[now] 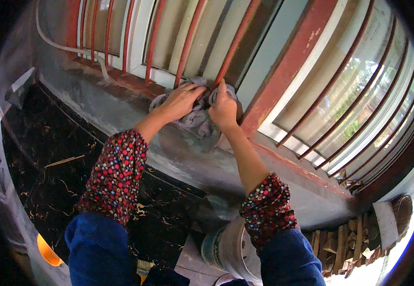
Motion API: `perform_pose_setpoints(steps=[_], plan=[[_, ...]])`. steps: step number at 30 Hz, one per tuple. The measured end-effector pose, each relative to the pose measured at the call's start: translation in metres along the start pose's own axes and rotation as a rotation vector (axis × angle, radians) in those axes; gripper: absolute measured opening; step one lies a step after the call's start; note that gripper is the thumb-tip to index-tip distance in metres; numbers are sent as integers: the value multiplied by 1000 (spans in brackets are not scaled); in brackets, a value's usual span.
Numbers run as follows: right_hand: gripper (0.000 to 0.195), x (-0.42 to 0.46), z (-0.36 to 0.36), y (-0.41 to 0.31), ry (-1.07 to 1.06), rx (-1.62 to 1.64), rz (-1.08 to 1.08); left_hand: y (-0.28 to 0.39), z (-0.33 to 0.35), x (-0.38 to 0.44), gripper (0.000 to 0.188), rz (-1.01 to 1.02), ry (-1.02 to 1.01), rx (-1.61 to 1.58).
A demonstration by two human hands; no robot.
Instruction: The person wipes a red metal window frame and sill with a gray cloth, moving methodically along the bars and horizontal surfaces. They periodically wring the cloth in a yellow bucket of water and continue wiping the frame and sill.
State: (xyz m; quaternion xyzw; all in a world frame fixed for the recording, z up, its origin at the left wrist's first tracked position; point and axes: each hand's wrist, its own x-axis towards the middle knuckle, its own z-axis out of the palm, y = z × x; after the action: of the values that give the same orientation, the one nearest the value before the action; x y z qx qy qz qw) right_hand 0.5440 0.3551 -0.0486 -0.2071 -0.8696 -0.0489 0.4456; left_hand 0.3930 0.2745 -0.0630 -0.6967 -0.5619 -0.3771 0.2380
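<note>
A crumpled grey-purple cloth (201,121) lies bunched on the window sill, around the foot of a red-brown window bar (230,50). My left hand (182,102) presses on the left part of the cloth, fingers reaching toward the bars. On the cloth's right part, my right hand (224,107) is curled, with its index finger pointing up along the bar. Some of the cloth hangs over the sill's front edge. Behind the bars stand a white window frame (135,59) and glass panes. The fingertips of my left hand are partly hidden in the folds.
Below the sill is a black marbled surface (64,143) with a thin stick (64,161) on it. A bucket (225,250) stands under my right forearm. Split firewood (342,239) is stacked at the lower right. A pale cable (60,46) runs to the sill; an orange object (48,250) sits lower left.
</note>
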Motion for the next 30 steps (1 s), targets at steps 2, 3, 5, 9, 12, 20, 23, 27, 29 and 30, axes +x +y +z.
perform_pose_setpoints(steps=[2,3,5,9,12,20,23,27,29,30], plan=[[67,-2,-2,2,-26,-171,-64,3,-4,-10,37,-81,64,-16],[63,-4,-6,1,-104,-269,-94,0,-5,-15,37,-113,77,22],[56,-9,-13,1,-260,-466,-153,-3,-3,-22,37,-174,102,99],[50,-39,-33,-5,-376,-584,-30,3,5,-22,37,-239,178,137],[50,-48,-37,0,-255,-540,-97,6,15,-11,42,-120,290,-31],[81,-44,-26,-7,-9,50,90,-4,32,11,43,0,124,-276],[83,-44,-22,-4,1,-14,71,-6,13,13,42,53,-48,-97],[84,-41,-27,-2,-52,0,44,-3,-8,-4,47,-60,-29,52],[83,-32,-27,-2,-81,136,69,1,-2,-11,45,-79,68,173],[82,-20,-26,-7,-89,257,75,0,0,-16,45,-93,117,246]])
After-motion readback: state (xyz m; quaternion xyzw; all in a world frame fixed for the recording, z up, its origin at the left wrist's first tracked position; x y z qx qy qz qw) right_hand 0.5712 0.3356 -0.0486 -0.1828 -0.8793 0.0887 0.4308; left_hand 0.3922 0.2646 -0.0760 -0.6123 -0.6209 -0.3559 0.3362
